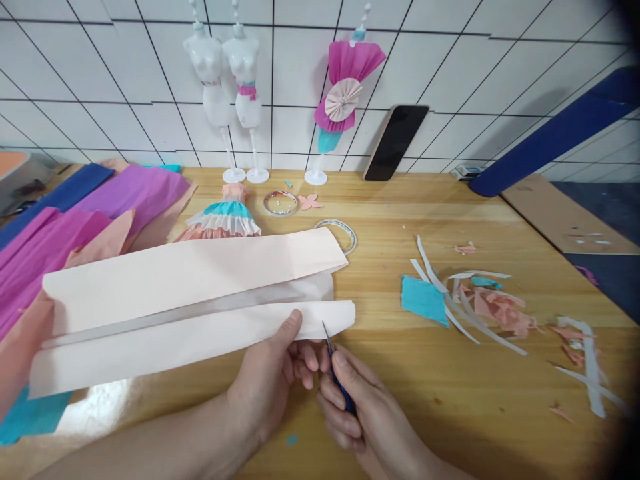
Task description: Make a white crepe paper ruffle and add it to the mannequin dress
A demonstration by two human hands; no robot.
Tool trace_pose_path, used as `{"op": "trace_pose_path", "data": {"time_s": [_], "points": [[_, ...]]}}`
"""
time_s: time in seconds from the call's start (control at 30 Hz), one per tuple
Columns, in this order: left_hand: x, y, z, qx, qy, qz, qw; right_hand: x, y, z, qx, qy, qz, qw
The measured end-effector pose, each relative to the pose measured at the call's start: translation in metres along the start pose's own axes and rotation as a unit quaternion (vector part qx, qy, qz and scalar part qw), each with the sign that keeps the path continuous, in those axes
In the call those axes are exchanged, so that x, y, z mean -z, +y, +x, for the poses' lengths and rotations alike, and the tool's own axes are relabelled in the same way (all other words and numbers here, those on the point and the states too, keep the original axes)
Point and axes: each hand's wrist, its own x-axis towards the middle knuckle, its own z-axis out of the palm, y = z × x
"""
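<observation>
My left hand (280, 357) pinches the lower edge of a long pale pink folded paper strip (165, 347) near its right end, thumb on top and fingers beneath. In my right hand (357, 400) is a pair of scissors (341, 387) with dark blue handles. One blade lies over the strip just right of my left thumb; the other blade is hidden. Behind this strip lies a wider pale pink paper piece (195, 277), with a greyish-white layer (300, 291) showing between the two.
Coloured crepe paper (100, 207) is piled at left. Two white mannequins (205, 73) and a dressed mannequin (345, 87) stand by the tiled wall, near a phone (397, 143). A small tiered dress (225, 213) and a tape roll (345, 230) lie behind the paper; scraps (500, 310) lie right.
</observation>
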Motion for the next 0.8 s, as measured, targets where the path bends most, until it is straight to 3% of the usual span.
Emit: {"op": "trace_pose_path", "data": {"time_s": [0.8], "points": [[-0.0017,0.0015,-0.0018,-0.008,0.021,0.012,1.0,0.0002,-0.0023,0.0014,-0.005,-0.024,0.04,0.999]]}}
